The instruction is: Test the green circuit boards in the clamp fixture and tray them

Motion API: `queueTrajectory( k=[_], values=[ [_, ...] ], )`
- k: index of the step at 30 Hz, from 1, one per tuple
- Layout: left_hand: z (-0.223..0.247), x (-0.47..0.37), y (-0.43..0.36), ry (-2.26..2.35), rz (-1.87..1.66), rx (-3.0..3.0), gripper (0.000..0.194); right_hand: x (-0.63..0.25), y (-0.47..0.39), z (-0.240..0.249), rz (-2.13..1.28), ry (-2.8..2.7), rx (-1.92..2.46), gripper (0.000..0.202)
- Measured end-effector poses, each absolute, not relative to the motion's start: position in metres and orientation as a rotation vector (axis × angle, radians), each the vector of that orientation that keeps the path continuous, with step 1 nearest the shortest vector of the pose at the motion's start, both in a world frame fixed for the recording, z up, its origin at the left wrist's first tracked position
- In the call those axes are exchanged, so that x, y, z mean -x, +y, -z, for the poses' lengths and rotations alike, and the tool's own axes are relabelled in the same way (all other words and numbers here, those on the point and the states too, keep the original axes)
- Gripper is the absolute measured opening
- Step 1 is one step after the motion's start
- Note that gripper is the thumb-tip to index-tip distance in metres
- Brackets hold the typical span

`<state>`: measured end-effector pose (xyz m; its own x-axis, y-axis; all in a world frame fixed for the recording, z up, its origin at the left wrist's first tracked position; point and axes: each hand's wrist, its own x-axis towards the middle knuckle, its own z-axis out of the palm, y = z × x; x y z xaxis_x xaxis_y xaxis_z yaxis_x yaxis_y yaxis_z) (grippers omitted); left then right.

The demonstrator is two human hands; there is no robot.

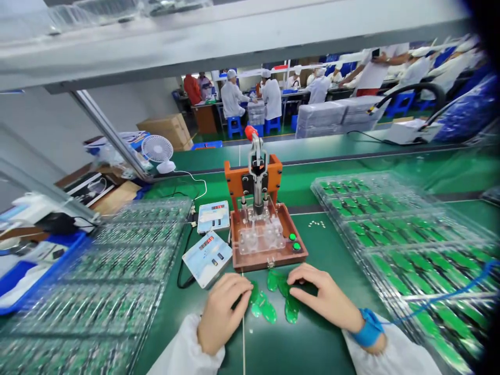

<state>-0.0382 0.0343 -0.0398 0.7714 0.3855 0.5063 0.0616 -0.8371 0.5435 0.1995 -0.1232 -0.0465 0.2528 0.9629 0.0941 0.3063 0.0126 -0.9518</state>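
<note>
Several small, rounded green circuit boards (269, 311) lie in a loose cluster on the green bench mat, between my two hands. My left hand (224, 310) is closed, thumb and forefinger pinching the edge of a green board (254, 292) on the cluster's left side. From the right, my right hand (326, 297) has its thumb and fingertips closed on another board (284, 287). Just beyond them stands a press fixture (253, 182) with an orange frame, a red-tipped lever, a clear plastic nest (261, 237) and two green buttons (294, 241).
Clear trays of green boards flank me, one on the left (117, 260) and one on the right (390, 234). Two display boxes (209, 258) sit left of the fixture. A blue wrist strap (367, 328) trails a cord rightward. Overhead runs a shelf (234, 41); a small fan (157, 151) stands behind.
</note>
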Motion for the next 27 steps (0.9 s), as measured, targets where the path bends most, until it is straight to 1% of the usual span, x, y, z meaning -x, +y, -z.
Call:
queueTrajectory(
  k=[3, 7, 12, 15, 20, 22, 24, 27],
  values=[
    [0.046, 0.044, 0.036, 0.346, -0.670, -2.534, 0.017, -0.198, -0.133, 0.056, -0.654, -1.406, 1.626, 0.013],
    [0.052, 0.047, 0.039, 0.367, -0.507, -2.598, 0.019, -0.196, -0.145, 0.062, -0.548, -1.520, 1.784, 0.019],
    [0.052, 0.047, 0.038, 0.392, -0.403, -2.592, 0.023, -0.192, -0.150, 0.060, -0.539, -1.590, 1.862, 0.030],
    [0.050, 0.047, 0.040, 0.395, -0.375, -2.565, 0.021, -0.193, -0.148, 0.060, -0.564, -1.602, 1.857, 0.030],
    [0.052, 0.047, 0.041, 0.413, -0.425, -2.485, 0.018, -0.194, -0.147, 0.062, -0.595, -1.549, 1.825, 0.025],
    [0.049, 0.049, 0.040, 0.412, -0.496, -2.417, 0.023, -0.193, -0.149, 0.059, -0.611, -1.505, 1.777, 0.025],
    [0.040, 0.051, 0.040, 0.418, -0.604, -2.334, 0.028, -0.193, -0.151, 0.052, -0.616, -1.462, 1.709, 0.025],
    [0.017, 0.046, 0.049, 0.427, -0.781, -2.296, 0.025, -0.199, -0.143, 0.033, -0.555, -1.445, 1.640, 0.022]
  ],
)
